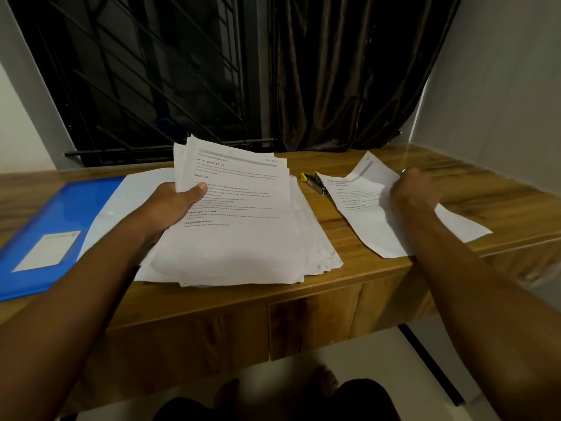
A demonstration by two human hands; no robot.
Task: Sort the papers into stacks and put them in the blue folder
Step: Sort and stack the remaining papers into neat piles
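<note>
far left on the wooden desk (379, 268) lies the blue folder (45, 226), flat, with a white label (48, 250) on its near part. a loose white page (133, 189) rests along the folder's right side, partly under my forearm. next comes my left hand (179, 205): thumb pressed on top, fingers underneath, gripping the left edge of the pile of papers (243, 238). the top printed pages are fanned and raised at their far end, while the lower pages rest on the desk, their near corners spread out over its front part. behind the pile stands a dark window grille (136, 71), and to the right of it a brown curtain (334, 71). just right of the pile, apart from it, a small black and yellow tool (315, 182) lies on the wood. beside that is a single sheet (364, 208), printed side up, its far end lifted a little. my right hand (414, 192) has its fingers curled tight at that sheet's right edge, holding it; a ring (404, 170) shows on one finger
</note>
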